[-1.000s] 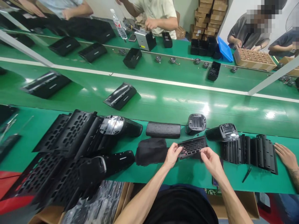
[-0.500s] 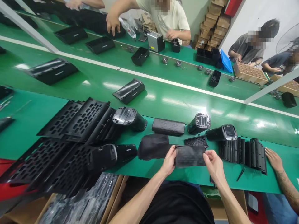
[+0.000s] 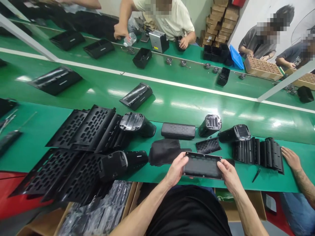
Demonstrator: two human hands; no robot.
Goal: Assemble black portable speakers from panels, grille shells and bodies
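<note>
Held by both ends, a shallow black panel (image 3: 203,166) spans the space between a worker's left hand (image 3: 176,167) and right hand (image 3: 230,173) over the front of a green bench (image 3: 273,183). Each grip is clamped on a short end, thumb pressed to the near face, fingers mostly hidden behind; the hollow, mesh-lined side is turned toward the worker. The panel lies directly between the two grips, its long side running across and dipping slightly to the right, and only a narrow strip of green shows below its lower edge. A dark cloth (image 3: 164,152) lies just beyond the left grip, and a small grille (image 3: 208,145) rests near the panel's upper edge. To the right, bare bench runs from the right grip to a pen (image 3: 256,175), with a row of curved covers (image 3: 258,154) behind it and another person's hand (image 3: 291,159) beside them. At left, larger grilles (image 3: 94,131) crowd the bench, a black housing (image 3: 136,162) among them nearest the left arm.
</note>
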